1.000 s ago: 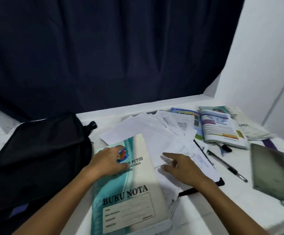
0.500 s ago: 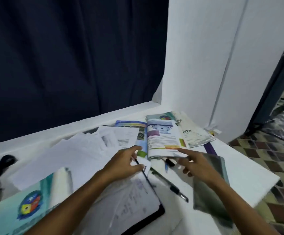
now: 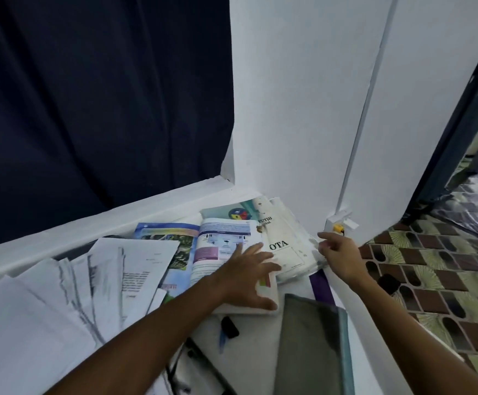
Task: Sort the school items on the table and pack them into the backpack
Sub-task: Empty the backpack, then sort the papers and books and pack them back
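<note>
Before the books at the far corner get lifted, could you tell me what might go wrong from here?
1. The left hand lies flat on the open textbook, which overlaps the white notebook; pulling one could drag the other.
2. The notebook lies near the table's right edge, by the right hand; a nudge might tip it onto the floor.
3. A pen lies close under the left forearm and could get swept away.

An open textbook (image 3: 226, 246) with colourful printed pages lies flat on the white bench (image 3: 260, 349), overlapping a worn white notebook (image 3: 286, 246) (cover letters "OTA" showing) at the wall corner. Loose printed sheets (image 3: 104, 277) fan out to its left. A grey-green folder (image 3: 312, 349) lies nearer, right of a black-capped pen (image 3: 228, 329).
</note>
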The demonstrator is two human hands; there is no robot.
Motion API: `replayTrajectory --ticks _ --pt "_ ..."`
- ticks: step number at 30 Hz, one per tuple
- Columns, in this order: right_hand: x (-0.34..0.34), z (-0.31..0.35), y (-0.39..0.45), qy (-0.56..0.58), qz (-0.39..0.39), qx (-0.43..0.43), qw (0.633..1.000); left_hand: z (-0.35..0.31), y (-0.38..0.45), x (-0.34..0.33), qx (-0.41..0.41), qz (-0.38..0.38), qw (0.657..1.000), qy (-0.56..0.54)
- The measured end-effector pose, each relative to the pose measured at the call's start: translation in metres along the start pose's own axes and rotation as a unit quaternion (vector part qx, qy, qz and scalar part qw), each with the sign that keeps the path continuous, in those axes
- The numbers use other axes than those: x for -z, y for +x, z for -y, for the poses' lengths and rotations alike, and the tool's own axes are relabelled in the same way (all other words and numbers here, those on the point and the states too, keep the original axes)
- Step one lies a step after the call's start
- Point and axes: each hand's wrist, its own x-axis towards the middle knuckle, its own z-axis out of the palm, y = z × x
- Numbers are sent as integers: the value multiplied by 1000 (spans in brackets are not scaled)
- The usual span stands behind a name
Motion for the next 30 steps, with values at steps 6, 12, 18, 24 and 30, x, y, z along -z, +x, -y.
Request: replayTrajectory --ticks 6,12,18,24,30 --pt "-20 5 30 -64 70 29 995 10 32 -26 -40 40 998 19" --pt "-33 8 54 -86 103 3 991 42 32 -5 101 -108 984 -95" --pt "-35 11 74 -65 122 -2 990 118 45 23 426 -112 879 -181" --pt "-43 11 89 -43 145 4 988 155 63 4 413 -131 850 -300" --pt "-45 10 104 -11 166 -6 986 162 74 6 357 -209 825 -386"
